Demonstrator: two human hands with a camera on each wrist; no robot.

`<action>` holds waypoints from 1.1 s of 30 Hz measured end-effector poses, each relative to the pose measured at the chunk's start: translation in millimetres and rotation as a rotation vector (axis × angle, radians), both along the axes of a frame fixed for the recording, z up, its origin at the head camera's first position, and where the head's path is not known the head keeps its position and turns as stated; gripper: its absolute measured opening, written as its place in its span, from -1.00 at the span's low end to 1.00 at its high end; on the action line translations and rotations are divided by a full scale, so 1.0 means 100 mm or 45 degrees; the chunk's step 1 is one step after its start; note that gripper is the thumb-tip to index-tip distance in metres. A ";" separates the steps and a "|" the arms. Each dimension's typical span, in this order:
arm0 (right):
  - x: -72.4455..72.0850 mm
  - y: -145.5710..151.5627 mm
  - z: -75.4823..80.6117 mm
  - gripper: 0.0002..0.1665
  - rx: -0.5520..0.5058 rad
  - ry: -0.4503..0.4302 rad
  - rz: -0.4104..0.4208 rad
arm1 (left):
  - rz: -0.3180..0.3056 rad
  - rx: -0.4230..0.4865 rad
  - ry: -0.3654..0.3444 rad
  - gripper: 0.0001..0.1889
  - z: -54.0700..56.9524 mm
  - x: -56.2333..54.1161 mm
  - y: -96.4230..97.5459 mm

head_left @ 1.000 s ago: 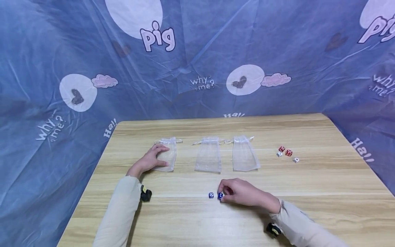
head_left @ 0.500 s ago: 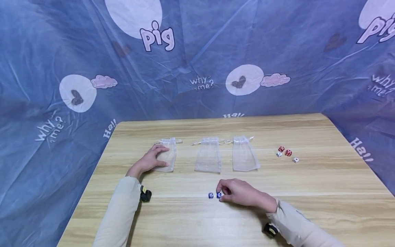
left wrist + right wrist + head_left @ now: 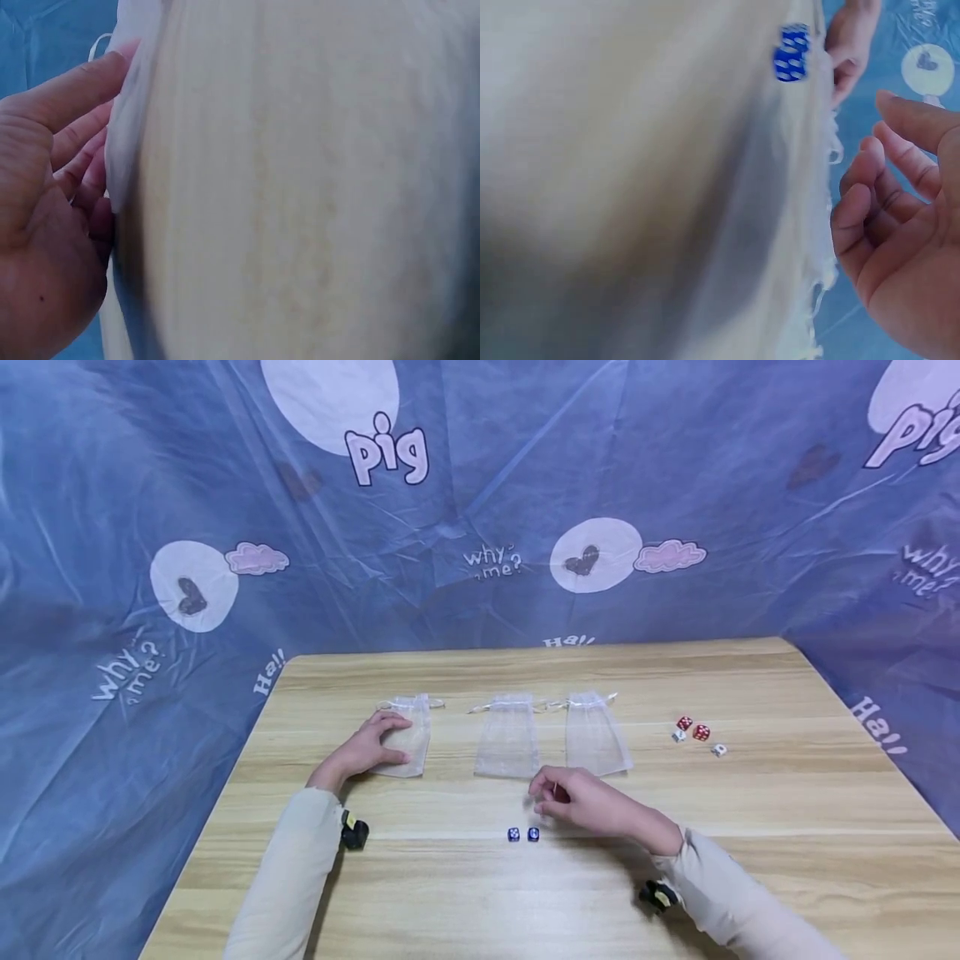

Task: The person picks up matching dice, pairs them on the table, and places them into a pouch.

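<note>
My left hand [image 3: 366, 746] rests on the leftmost sheer white drawstring bag [image 3: 414, 737], thumb and fingers spread over its left side. In the left wrist view the fingertips touch the bag's thin fabric [image 3: 129, 124]. Two blue dice with white pips sit side by side in front of the bags: a left die [image 3: 513, 834] and a right die [image 3: 533, 834]. Just behind and right of them my right hand [image 3: 588, 802] hovers above the table, fingers loosely bent. Nothing shows between its thumb and fingers in the right wrist view.
A middle sheer bag [image 3: 506, 739] and a right sheer bag [image 3: 596, 739] lie flat, cords at the far end. Farther right are two red dice, one a red die [image 3: 701, 732], and two white dice, one a white die [image 3: 719, 749]. A blue printed cloth [image 3: 450, 602] stands behind the wooden table [image 3: 435, 893].
My right hand slid the right blue die slightly left beside the other, then let go and rose away from it toward the bags. The left hand stays in place.
</note>
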State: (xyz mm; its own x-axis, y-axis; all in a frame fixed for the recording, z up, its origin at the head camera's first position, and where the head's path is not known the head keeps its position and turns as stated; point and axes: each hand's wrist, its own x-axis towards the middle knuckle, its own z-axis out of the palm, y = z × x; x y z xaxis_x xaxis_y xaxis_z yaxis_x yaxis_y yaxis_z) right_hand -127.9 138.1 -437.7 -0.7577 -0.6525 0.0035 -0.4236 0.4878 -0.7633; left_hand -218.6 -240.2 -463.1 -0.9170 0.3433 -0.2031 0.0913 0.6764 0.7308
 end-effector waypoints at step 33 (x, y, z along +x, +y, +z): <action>-1.03 -1.38 0.13 -0.33 0.185 -0.197 -0.023 | 0.204 0.061 -0.072 -0.30 0.08 -0.01 -0.21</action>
State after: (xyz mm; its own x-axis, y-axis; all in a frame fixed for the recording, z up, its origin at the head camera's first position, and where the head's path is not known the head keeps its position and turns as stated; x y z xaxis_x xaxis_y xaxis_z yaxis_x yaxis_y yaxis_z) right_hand -230.5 0.1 -425.1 -0.7537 -0.6237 -0.2073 -0.2968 0.6043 -0.7394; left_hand -219.2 -261.2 -455.6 -0.9483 0.2039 -0.2431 -0.0575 0.6432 0.7635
